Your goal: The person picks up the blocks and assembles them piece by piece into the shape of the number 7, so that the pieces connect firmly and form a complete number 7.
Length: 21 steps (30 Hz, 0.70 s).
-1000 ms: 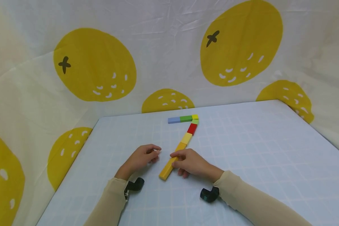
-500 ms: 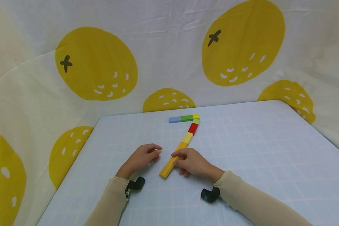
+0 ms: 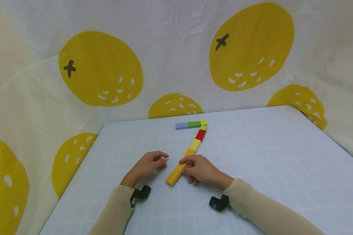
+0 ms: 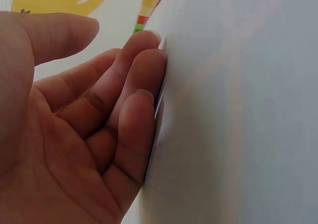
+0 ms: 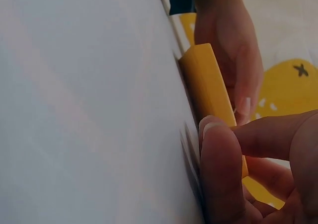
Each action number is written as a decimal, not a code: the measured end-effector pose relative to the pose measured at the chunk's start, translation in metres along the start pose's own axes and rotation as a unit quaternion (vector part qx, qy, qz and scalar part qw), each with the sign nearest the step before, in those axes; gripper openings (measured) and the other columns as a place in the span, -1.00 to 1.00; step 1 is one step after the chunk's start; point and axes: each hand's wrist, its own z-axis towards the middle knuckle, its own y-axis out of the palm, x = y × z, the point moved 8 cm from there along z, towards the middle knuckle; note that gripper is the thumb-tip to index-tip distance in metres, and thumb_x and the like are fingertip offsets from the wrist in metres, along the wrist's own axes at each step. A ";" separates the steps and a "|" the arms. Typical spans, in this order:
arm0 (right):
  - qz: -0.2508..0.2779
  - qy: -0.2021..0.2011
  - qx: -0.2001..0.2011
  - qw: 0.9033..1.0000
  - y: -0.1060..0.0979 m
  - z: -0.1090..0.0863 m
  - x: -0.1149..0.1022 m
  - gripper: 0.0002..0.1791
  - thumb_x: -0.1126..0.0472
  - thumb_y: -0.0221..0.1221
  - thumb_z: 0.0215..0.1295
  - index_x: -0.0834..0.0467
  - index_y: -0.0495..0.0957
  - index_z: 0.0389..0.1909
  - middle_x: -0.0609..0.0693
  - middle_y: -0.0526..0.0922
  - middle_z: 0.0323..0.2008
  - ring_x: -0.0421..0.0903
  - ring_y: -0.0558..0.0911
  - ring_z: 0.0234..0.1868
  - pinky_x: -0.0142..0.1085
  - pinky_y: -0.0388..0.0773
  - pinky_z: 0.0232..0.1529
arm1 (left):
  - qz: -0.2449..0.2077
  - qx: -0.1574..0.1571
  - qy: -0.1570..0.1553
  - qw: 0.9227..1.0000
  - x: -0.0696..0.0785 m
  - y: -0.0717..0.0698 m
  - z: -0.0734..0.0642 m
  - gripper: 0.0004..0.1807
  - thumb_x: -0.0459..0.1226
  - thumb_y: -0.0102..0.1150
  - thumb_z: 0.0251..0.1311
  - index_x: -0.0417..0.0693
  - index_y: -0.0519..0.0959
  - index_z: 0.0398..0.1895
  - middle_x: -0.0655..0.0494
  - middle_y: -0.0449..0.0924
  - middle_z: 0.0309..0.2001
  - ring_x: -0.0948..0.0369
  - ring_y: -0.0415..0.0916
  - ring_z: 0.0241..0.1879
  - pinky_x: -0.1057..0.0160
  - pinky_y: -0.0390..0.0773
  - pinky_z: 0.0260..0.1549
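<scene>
A long orange-yellow block [image 3: 175,175] lies slantwise on the table, forming the near end of a line of coloured blocks. My right hand [image 3: 203,169] pinches its side, the index finger reaching across the top and the thumb against the right side. In the right wrist view that block [image 5: 206,80] shows its near end, while its middle is hidden behind the fingers. Left of the line, my left hand [image 3: 147,164] rests low over the table, fingers loosely curled and holding nothing. Its palm side fills much of the left wrist view.
Beyond the orange-yellow block run a pale yellow block [image 3: 195,144], a red block [image 3: 200,135] and a light green block [image 3: 204,128]. A yellow block [image 3: 204,122], green block [image 3: 194,124] and blue block [image 3: 181,126] turn left. A patterned curtain [image 3: 176,65] borders the table [image 3: 267,156].
My right thumb has shifted slightly along the orange-yellow block's side. The blocks and my left hand show hardly any change; the head view has moved a little.
</scene>
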 end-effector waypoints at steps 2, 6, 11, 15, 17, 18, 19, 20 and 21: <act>0.000 0.003 -0.001 1.000 0.000 0.000 0.002 -0.68 0.20 0.27 0.36 0.11 0.60 0.11 0.07 0.62 -0.52 -0.03 0.61 -0.67 -0.22 0.62 -0.56 | 0.000 -0.006 -0.002 1.000 -0.001 0.002 0.000 -0.70 -0.05 0.13 0.43 0.06 0.62 0.08 0.20 0.67 -0.32 0.16 0.55 -0.29 0.19 0.57 -0.20; 0.005 0.004 -0.001 1.000 0.000 0.001 0.004 -0.67 0.22 0.27 0.35 0.11 0.60 0.11 0.07 0.62 -0.49 -0.02 0.61 -0.64 -0.22 0.62 -0.57 | -0.004 -0.010 -0.008 1.000 -0.002 0.003 0.000 -0.69 -0.02 0.12 0.43 0.07 0.61 0.09 0.23 0.69 -0.31 0.17 0.56 -0.26 0.15 0.57 -0.15; 0.017 0.014 -0.001 1.000 0.001 0.001 0.007 -0.65 0.25 0.27 0.34 0.14 0.58 0.13 0.08 0.62 -0.45 -0.01 0.62 -0.61 -0.23 0.62 -0.56 | -0.013 -0.021 -0.002 1.000 -0.002 0.005 0.000 -0.67 -0.01 0.11 0.43 0.05 0.61 0.10 0.24 0.71 -0.31 0.19 0.57 -0.26 0.12 0.55 -0.13; 0.024 0.020 -0.001 1.000 0.000 0.001 0.007 -0.64 0.26 0.26 0.35 0.16 0.57 0.14 0.09 0.62 -0.44 -0.01 0.63 -0.60 -0.23 0.63 -0.54 | -0.018 -0.028 0.002 0.999 -0.001 0.006 -0.001 -0.66 -0.01 0.11 0.43 0.05 0.61 0.10 0.24 0.72 -0.32 0.19 0.59 -0.26 0.12 0.52 -0.14; 0.027 0.021 0.004 0.999 -0.001 0.000 0.007 -0.65 0.26 0.25 0.35 0.16 0.56 0.14 0.09 0.63 -0.43 0.00 0.63 -0.60 -0.23 0.63 -0.54 | -0.019 -0.029 0.003 0.999 0.000 0.006 -0.001 -0.67 -0.02 0.12 0.43 0.05 0.61 0.10 0.25 0.73 -0.32 0.19 0.59 -0.26 0.12 0.51 -0.14; 0.029 0.021 0.007 0.999 -0.002 0.000 0.006 -0.65 0.26 0.25 0.35 0.16 0.56 0.14 0.09 0.63 -0.42 0.00 0.63 -0.59 -0.22 0.63 -0.53 | -0.019 -0.029 0.004 0.999 0.001 0.007 -0.001 -0.67 -0.02 0.12 0.43 0.05 0.61 0.10 0.25 0.73 -0.32 0.19 0.59 -0.26 0.12 0.51 -0.14; 0.031 0.020 0.010 0.999 -0.003 0.000 0.006 -0.65 0.27 0.24 0.35 0.17 0.56 0.14 0.09 0.63 -0.42 0.00 0.64 -0.59 -0.22 0.63 -0.53 | -0.018 -0.029 0.004 0.999 0.001 0.007 -0.001 -0.67 -0.02 0.12 0.43 0.05 0.60 0.11 0.25 0.73 -0.32 0.19 0.59 -0.26 0.12 0.50 -0.14; 0.033 0.019 0.012 0.999 -0.003 -0.001 0.005 -0.66 0.27 0.24 0.35 0.17 0.56 0.13 0.10 0.63 -0.42 0.00 0.64 -0.59 -0.21 0.64 -0.53 | -0.019 -0.030 0.002 0.999 0.001 0.008 -0.002 -0.67 -0.03 0.12 0.43 0.05 0.60 0.11 0.25 0.73 -0.32 0.19 0.59 -0.26 0.12 0.50 -0.14; 0.035 0.019 0.015 0.999 -0.003 -0.001 0.005 -0.66 0.28 0.23 0.35 0.18 0.56 0.12 0.10 0.63 -0.41 0.01 0.64 -0.60 -0.21 0.64 -0.53 | -0.020 -0.032 0.001 0.999 0.002 0.009 -0.003 -0.67 -0.03 0.12 0.43 0.04 0.60 0.11 0.25 0.73 -0.32 0.19 0.59 -0.27 0.12 0.50 -0.15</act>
